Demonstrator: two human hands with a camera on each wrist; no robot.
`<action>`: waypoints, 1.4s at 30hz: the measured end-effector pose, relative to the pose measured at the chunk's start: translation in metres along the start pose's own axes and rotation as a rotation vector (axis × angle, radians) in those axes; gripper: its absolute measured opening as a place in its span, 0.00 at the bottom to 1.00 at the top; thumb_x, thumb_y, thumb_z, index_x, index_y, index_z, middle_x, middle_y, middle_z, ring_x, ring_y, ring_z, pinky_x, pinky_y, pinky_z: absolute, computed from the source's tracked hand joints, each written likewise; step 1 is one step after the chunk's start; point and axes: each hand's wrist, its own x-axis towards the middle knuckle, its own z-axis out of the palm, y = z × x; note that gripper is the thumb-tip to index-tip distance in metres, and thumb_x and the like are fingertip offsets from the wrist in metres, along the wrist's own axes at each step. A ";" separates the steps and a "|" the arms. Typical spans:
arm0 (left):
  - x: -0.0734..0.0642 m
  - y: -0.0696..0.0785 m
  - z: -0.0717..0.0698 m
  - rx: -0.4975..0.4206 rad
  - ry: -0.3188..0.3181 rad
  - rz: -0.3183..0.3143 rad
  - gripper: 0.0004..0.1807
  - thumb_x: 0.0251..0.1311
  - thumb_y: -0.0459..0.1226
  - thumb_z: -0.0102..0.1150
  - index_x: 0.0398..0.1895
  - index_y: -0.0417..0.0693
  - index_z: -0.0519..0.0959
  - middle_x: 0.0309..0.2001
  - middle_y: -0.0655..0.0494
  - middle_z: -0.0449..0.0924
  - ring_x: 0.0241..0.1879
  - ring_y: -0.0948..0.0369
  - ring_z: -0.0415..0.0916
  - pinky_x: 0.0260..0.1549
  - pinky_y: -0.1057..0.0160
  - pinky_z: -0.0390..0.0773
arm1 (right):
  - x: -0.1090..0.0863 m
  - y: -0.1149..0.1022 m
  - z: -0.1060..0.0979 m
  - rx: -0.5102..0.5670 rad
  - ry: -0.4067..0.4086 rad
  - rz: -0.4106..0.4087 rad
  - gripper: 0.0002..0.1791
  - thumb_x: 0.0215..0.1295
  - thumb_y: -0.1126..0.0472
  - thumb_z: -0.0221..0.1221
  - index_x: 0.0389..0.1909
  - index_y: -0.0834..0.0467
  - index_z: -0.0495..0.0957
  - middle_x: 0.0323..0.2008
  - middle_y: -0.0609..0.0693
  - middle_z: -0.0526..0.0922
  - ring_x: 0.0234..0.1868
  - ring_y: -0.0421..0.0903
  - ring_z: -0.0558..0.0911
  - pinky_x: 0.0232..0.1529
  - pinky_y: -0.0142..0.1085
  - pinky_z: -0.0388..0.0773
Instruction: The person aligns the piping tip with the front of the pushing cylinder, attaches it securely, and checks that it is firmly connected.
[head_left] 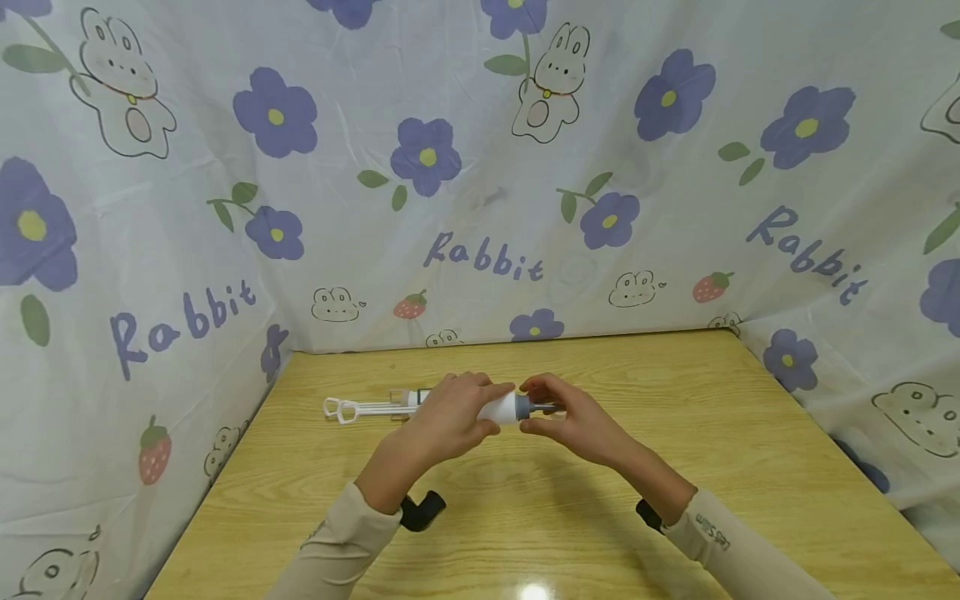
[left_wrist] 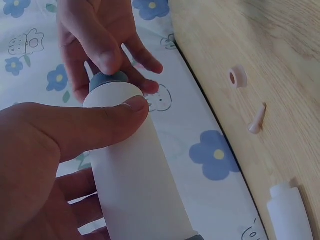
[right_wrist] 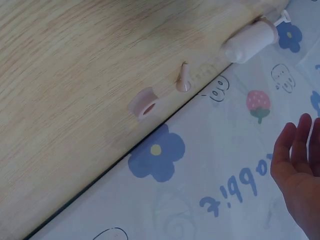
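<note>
My left hand grips a white tube held sideways above the table, thumb across its side. A grey collar sits on the tube's right end, and a thin dark rod extends beyond it. My right hand is around that end, thumb and fingers apart. From the left wrist, its thumb lies at the grey collar and the other fingers are spread. In the right wrist view my right hand shows relaxed fingers; the held tube is out of frame there.
Thin white rods with looped ends show left of my left hand. Lying on the wooden table are a pale ring, a small cone-shaped nozzle and a second white cylinder. A printed curtain stands behind the table.
</note>
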 end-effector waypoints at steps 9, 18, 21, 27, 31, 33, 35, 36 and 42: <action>0.002 0.005 0.003 0.070 0.061 0.052 0.29 0.63 0.40 0.72 0.68 0.54 0.79 0.53 0.51 0.85 0.49 0.51 0.81 0.48 0.49 0.78 | 0.002 0.004 -0.004 -0.056 -0.029 -0.014 0.17 0.80 0.48 0.53 0.45 0.55 0.85 0.37 0.52 0.88 0.37 0.44 0.82 0.42 0.38 0.76; -0.004 -0.008 0.008 0.056 0.041 0.021 0.29 0.62 0.41 0.73 0.68 0.51 0.79 0.53 0.49 0.85 0.48 0.51 0.82 0.50 0.47 0.81 | 0.000 0.002 0.002 -0.029 -0.010 0.034 0.22 0.81 0.43 0.50 0.58 0.53 0.82 0.51 0.53 0.87 0.48 0.49 0.84 0.48 0.43 0.81; -0.013 -0.022 0.012 0.035 -0.006 -0.055 0.30 0.61 0.40 0.74 0.67 0.50 0.79 0.53 0.47 0.85 0.46 0.49 0.83 0.46 0.48 0.83 | -0.001 0.003 0.001 -0.027 0.008 0.081 0.28 0.81 0.39 0.47 0.71 0.50 0.72 0.63 0.54 0.81 0.64 0.55 0.81 0.62 0.55 0.78; -0.042 -0.055 0.037 0.039 -0.115 -0.204 0.28 0.58 0.37 0.75 0.63 0.46 0.81 0.52 0.46 0.86 0.47 0.47 0.84 0.47 0.45 0.83 | -0.003 0.006 -0.009 -0.049 0.038 0.102 0.30 0.81 0.39 0.46 0.75 0.50 0.66 0.70 0.54 0.75 0.70 0.56 0.76 0.69 0.60 0.71; -0.056 -0.071 0.056 0.013 -0.166 -0.258 0.28 0.55 0.33 0.76 0.61 0.45 0.81 0.51 0.47 0.86 0.47 0.48 0.84 0.47 0.45 0.83 | -0.005 0.008 -0.011 -0.052 0.024 0.099 0.30 0.81 0.39 0.46 0.75 0.50 0.67 0.69 0.54 0.75 0.68 0.56 0.77 0.67 0.58 0.73; -0.059 -0.074 0.062 -0.017 -0.183 -0.264 0.28 0.55 0.33 0.76 0.61 0.44 0.81 0.50 0.46 0.86 0.47 0.49 0.84 0.46 0.45 0.83 | -0.006 0.009 -0.011 -0.045 0.019 0.103 0.30 0.81 0.38 0.47 0.75 0.50 0.67 0.69 0.53 0.75 0.67 0.55 0.78 0.67 0.57 0.74; -0.060 -0.075 0.066 -0.035 -0.184 -0.254 0.29 0.53 0.33 0.77 0.61 0.44 0.81 0.50 0.46 0.86 0.46 0.49 0.84 0.45 0.45 0.82 | -0.007 0.009 -0.011 -0.039 0.018 0.106 0.30 0.81 0.38 0.47 0.74 0.50 0.67 0.69 0.53 0.75 0.67 0.55 0.78 0.67 0.57 0.74; -0.060 -0.075 0.068 -0.041 -0.183 -0.245 0.29 0.53 0.32 0.77 0.61 0.44 0.82 0.50 0.46 0.86 0.45 0.49 0.84 0.45 0.45 0.82 | -0.007 0.009 -0.011 -0.036 0.018 0.106 0.30 0.81 0.38 0.47 0.74 0.50 0.68 0.69 0.53 0.75 0.67 0.55 0.78 0.67 0.57 0.74; -0.060 -0.072 0.075 -0.061 -0.200 -0.218 0.30 0.53 0.33 0.77 0.63 0.45 0.81 0.52 0.46 0.86 0.47 0.49 0.83 0.45 0.45 0.82 | -0.009 0.012 -0.011 -0.052 0.019 0.101 0.29 0.81 0.40 0.47 0.73 0.53 0.69 0.68 0.55 0.76 0.67 0.57 0.78 0.66 0.57 0.75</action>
